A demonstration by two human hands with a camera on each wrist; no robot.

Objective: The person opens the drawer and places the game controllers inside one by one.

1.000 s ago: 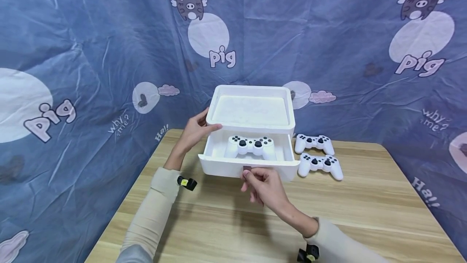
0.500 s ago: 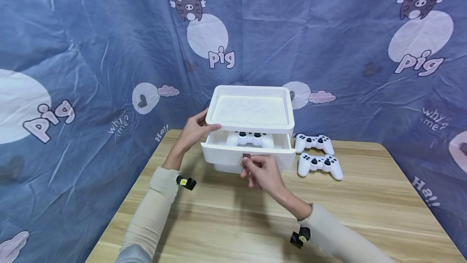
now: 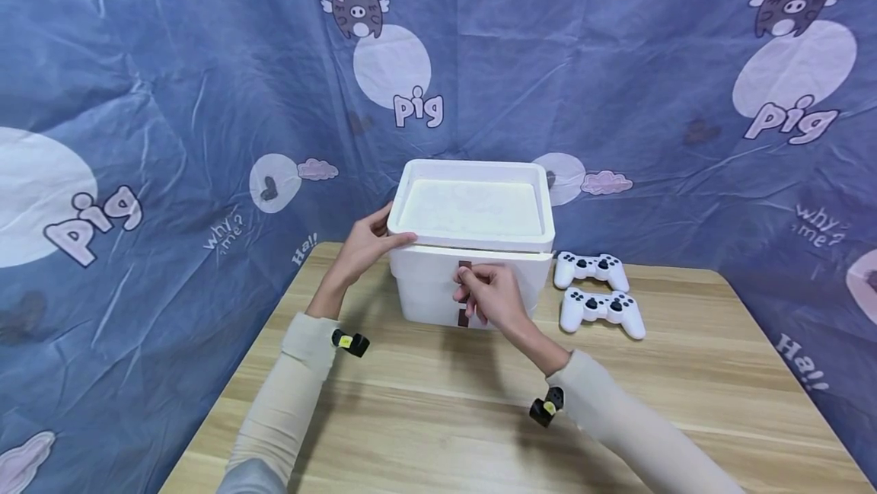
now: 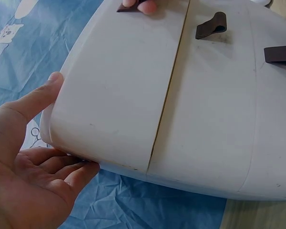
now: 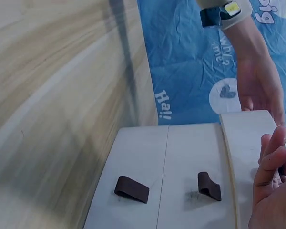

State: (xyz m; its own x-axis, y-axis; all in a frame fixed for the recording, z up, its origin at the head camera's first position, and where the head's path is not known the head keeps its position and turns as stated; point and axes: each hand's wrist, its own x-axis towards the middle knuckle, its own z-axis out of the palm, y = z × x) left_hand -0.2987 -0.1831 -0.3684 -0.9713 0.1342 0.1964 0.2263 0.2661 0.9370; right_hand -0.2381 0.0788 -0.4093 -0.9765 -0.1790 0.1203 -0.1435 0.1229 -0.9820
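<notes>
A white storage box with drawers (image 3: pixel 473 208) stands at the back of the table. Its top drawer (image 3: pixel 428 269) is pushed nearly flush, with a thin gap under the box's rim. My left hand (image 3: pixel 363 247) holds the box's left front corner, thumb on the rim and fingers along the side, as the left wrist view (image 4: pixel 33 176) shows. My right hand (image 3: pixel 496 296) pinches the top drawer's brown pull tab (image 3: pixel 465 264); its fingertips partly cover the tab. The game controller inside the drawer is hidden.
Two white game controllers (image 3: pixel 591 271) lie right of the box, one in front of the other. Lower drawers carry brown pull tabs (image 4: pixel 279 56). A blue printed cloth (image 3: pixel 507 60) hangs behind the wooden table (image 3: pixel 425 418).
The top drawer has slid back into the box, pushed by my right hand, and the controller in it has gone out of sight. My left hand has stayed at the corner.
</notes>
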